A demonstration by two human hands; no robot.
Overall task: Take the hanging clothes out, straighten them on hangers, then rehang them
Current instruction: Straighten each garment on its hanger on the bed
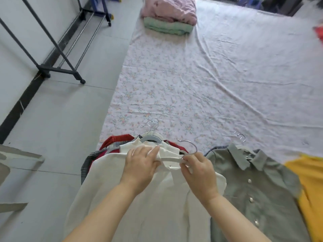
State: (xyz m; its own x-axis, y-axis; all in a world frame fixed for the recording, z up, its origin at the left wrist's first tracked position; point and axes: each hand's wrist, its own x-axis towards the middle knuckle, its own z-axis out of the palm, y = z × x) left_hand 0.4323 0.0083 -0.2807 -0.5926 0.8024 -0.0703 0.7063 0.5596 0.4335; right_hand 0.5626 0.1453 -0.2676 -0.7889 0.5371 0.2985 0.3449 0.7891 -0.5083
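Observation:
A white shirt (139,203) lies on top of a pile of clothes at the near edge of the bed. My left hand (139,165) holds the shirt's collar. My right hand (199,172) pinches the collar's other side together with a hanger whose metal hook (189,147) curves up beside it. Under the white shirt lie a red garment (115,139) and a plaid one (89,159), with several hanger hooks (151,125) sticking out above them. A grey-green buttoned shirt (253,186) lies to the right on its own hanger (240,136).
A yellow garment (311,180) lies at the right edge. The bed's floral sheet (201,81) stretches ahead, with folded pink and green bedding (167,16) at its far end. A dark wheeled clothes rack (57,67) stands on the grey floor at the left wall.

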